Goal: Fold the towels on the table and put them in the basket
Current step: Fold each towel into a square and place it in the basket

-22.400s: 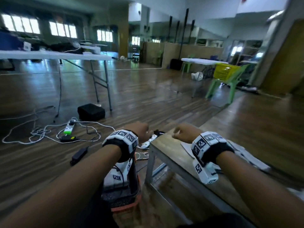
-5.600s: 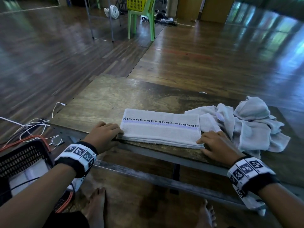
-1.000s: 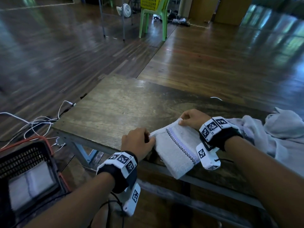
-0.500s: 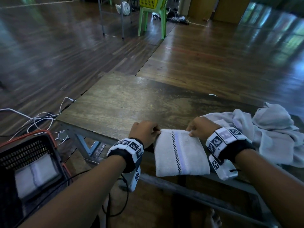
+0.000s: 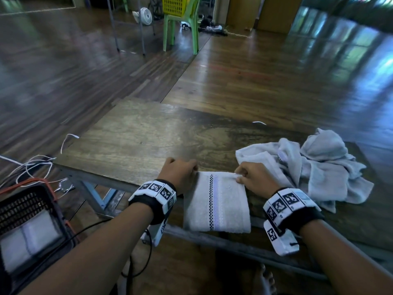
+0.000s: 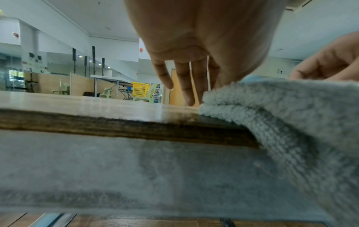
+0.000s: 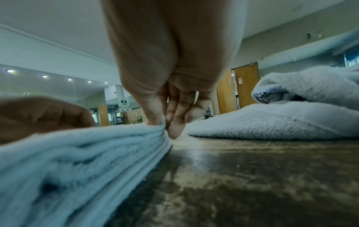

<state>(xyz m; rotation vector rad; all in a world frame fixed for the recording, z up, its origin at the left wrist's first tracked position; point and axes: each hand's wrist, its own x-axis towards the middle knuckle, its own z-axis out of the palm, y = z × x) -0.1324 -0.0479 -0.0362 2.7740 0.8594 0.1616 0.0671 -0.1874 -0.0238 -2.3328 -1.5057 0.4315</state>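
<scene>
A folded grey towel [image 5: 217, 203] with a checked stripe lies at the table's near edge, its near end hanging over the rim. My left hand [image 5: 180, 173] is at its far-left corner; in the left wrist view the fingers [image 6: 184, 86] point down beside the towel [image 6: 291, 115] and the thumb is hidden. My right hand [image 5: 253, 175] pinches the far-right corner, thumb and fingertips [image 7: 165, 127] closed on the stacked layers [image 7: 77, 161]. A heap of unfolded towels [image 5: 319, 167] lies to the right. The black basket [image 5: 32, 201] stands on the floor at lower left.
One folded towel [image 5: 27, 243] lies in the basket. White and orange cables [image 5: 32, 167] trail over the floor left of the wooden table [image 5: 148, 135]. A green chair with a yellow basket [image 5: 180, 9] stands far behind. My bare foot [image 5: 263, 279] shows under the table.
A second ago the towel was held up at a slant; now it lies flat and square to the edge. Both hands have settled at its far corners.
</scene>
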